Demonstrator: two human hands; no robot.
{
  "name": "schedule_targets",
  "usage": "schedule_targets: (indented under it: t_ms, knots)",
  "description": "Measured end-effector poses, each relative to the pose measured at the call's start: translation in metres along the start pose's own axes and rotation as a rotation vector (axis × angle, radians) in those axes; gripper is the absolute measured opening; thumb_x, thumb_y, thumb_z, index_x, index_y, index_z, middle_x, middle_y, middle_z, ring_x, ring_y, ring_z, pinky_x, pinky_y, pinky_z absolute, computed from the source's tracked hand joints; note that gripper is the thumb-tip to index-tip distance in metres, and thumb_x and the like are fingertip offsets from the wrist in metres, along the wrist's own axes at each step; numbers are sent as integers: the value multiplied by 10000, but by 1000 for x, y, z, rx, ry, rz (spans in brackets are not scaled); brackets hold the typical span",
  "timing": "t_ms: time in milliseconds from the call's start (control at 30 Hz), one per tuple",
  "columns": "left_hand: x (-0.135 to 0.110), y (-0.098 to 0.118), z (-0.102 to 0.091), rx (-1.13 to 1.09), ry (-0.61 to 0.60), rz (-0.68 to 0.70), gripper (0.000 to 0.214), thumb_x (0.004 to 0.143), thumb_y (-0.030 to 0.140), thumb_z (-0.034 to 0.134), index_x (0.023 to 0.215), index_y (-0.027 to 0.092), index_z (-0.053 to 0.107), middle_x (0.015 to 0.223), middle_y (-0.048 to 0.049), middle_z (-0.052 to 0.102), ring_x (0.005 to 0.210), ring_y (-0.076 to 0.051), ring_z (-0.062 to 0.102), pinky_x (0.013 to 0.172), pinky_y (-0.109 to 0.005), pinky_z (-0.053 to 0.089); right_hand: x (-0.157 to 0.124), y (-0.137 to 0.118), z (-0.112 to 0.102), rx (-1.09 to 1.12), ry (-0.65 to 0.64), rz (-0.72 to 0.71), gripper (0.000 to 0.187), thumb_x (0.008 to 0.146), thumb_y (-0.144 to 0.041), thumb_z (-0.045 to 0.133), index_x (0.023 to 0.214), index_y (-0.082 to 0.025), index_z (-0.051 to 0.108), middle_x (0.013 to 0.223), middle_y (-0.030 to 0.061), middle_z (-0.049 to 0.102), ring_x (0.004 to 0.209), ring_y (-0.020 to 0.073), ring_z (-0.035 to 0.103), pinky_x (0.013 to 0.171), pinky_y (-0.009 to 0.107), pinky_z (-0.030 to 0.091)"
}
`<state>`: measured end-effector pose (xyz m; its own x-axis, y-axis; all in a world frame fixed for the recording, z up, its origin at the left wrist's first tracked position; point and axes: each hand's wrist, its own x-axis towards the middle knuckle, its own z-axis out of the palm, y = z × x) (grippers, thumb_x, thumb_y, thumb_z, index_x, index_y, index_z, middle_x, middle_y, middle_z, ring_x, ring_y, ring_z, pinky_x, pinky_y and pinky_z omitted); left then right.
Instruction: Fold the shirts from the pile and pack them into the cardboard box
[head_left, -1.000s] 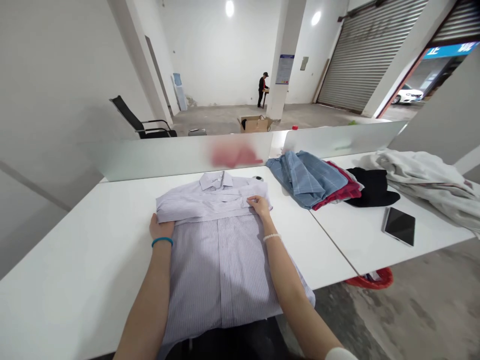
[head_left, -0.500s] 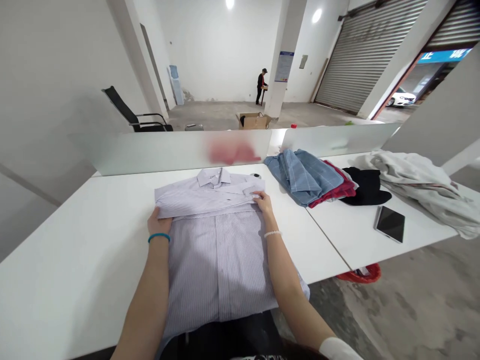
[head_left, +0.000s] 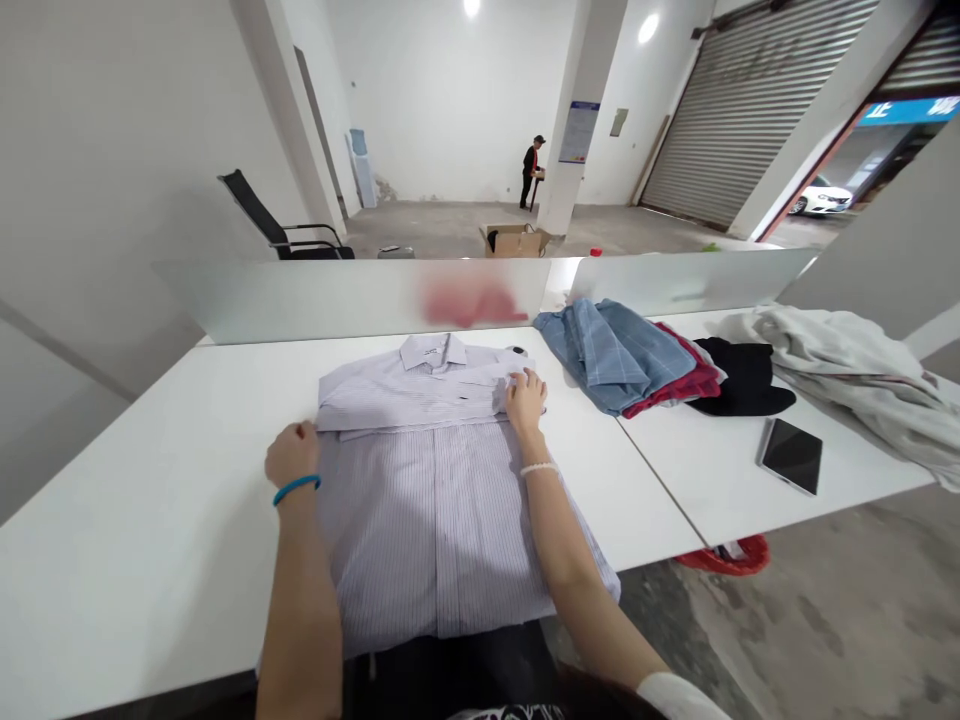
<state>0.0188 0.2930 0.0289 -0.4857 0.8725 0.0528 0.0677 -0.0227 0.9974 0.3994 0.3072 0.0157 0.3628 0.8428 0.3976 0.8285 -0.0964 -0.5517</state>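
A pale, striped button-up shirt (head_left: 390, 530) lies on the white table before me, its collar at the far end and its bottom part hanging over the near edge. Both sleeves are folded across its upper chest. My left hand (head_left: 294, 455), with a blue band on the wrist, is closed at the shirt's left edge, thumb and forefinger pinching near the sleeve fold. Resting on the cuff at the right side, my right hand (head_left: 527, 400) has its fingers bent and spread apart. A bead bracelet (head_left: 538, 468) circles that wrist.
Folded blue and red clothes (head_left: 626, 355) lie to the right, beside a black cloth item (head_left: 739, 375) and a light garment (head_left: 847, 370). A tablet-like device (head_left: 792, 455) sits near the edge. Frosted dividers (head_left: 322, 300) line the back. A person (head_left: 531, 172) stands far off.
My left hand has shifted left and slightly down, from gripping the sleeve fold to the shirt's edge. My right hand has moved up onto the cuff, its fingers spreading. The shirt's left side reaches further left.
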Motion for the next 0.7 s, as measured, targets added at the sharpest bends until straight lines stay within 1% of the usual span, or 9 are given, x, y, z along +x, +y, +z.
schedule_targets:
  t_ms: [67,133,233,300,367,433,500,600,700]
  knots:
    - [3,5,24,88,-16,51,127,724,238,586,611,203,539,1041,-128,644,1361,-349,278,1112,-584,128,-1,1,6,18,-66,-13,394,921,-245,349,1275,-168,503,1476,144,321,1392,273,156,1089,572,71]
    - [6,5,49,151,-65,94,84,691,236,635,653,199,570,1113,-125,636,1354,-336,300,1129,-544,88,-4,4,12,49,-124,30,435,918,-319,412,1316,-156,478,1499,167,279,1415,307,83,1078,604,40]
    - [10,-5,67,296,-102,150,150,638,245,681,761,199,610,1309,-131,546,1372,-351,258,1111,-575,-10,-9,11,18,76,-169,93,483,886,-345,504,1325,-144,489,1478,187,322,1418,318,95,1092,575,9]
    - [11,-15,65,393,-92,170,231,629,270,683,841,196,627,1393,-147,467,1384,-368,212,1091,-594,-65,-10,14,20,36,-179,89,490,892,-350,496,1339,-149,481,1473,177,341,1417,310,114,1102,551,2]
    - [10,-22,58,413,-62,196,320,644,270,663,950,183,630,1428,-176,414,1382,-361,225,1107,-567,-45,-9,14,21,-31,-191,78,498,905,-357,471,1356,-145,464,1475,174,342,1415,309,124,1105,542,3]
    - [8,-25,50,398,25,241,406,682,259,618,1074,153,597,1452,-210,360,1387,-350,222,1118,-550,-8,-8,13,21,-88,-214,77,510,914,-355,450,1369,-125,446,1478,189,328,1412,316,132,1104,542,10]
    - [5,-26,45,426,165,261,453,724,254,560,1154,110,548,1455,-249,327,1394,-359,193,1105,-581,-8,-8,12,20,-126,-234,76,513,921,-352,435,1376,-114,435,1480,202,318,1409,322,143,1102,547,21]
    - [5,-26,39,505,296,235,423,735,242,519,1119,66,541,1414,-294,356,1382,-393,194,1072,-632,-38,-9,11,14,-117,-207,80,485,918,-338,449,1354,-124,454,1462,204,347,1405,328,158,1087,586,26]
    - [13,-30,32,460,305,234,287,708,242,533,959,109,575,1368,-269,420,1373,-406,199,1063,-651,-29,-6,-3,9,-49,-90,55,426,912,-321,468,1298,-142,498,1448,200,368,1410,332,137,1072,628,15]
